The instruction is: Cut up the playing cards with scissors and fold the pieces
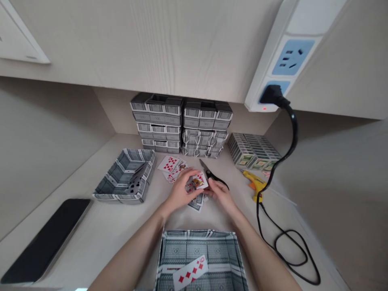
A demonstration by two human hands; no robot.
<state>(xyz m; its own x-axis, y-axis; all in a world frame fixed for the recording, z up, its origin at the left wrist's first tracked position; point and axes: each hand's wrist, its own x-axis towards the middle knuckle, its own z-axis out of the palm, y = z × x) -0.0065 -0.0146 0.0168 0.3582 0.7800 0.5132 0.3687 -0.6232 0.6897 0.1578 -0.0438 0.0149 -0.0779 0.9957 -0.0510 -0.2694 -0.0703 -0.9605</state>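
One open near box (216, 246), covered with playing cards, sits between the two forearms, perhaps so that it is easy to reach. A diamond card (190, 273) lies inside it, face up.

Just beyond the near box, the left hand (177, 192) is closed on a face card (200, 180), with its fingers curved over and its thumb below. The right hand (224, 196) is also closed, its thumb and fingers together at the right edge of this same card. I think both hands hold it by the edges for keeping it steady. Some loose cards (195, 206) lie under the hands.

To the left of the near box is a dark flat object (45, 238), and farther on, a left box (119, 198) which keeps black-suit cards inside, probably so they do not scatter. Farther beyond the near box lie scissors (217, 178) and red cards (169, 163); to its right is a yellow glue gun (257, 184). Farthest from the near box, stacked boxes (159, 118) stand against the wall, likely to save space, with card packs (257, 149) to their right.
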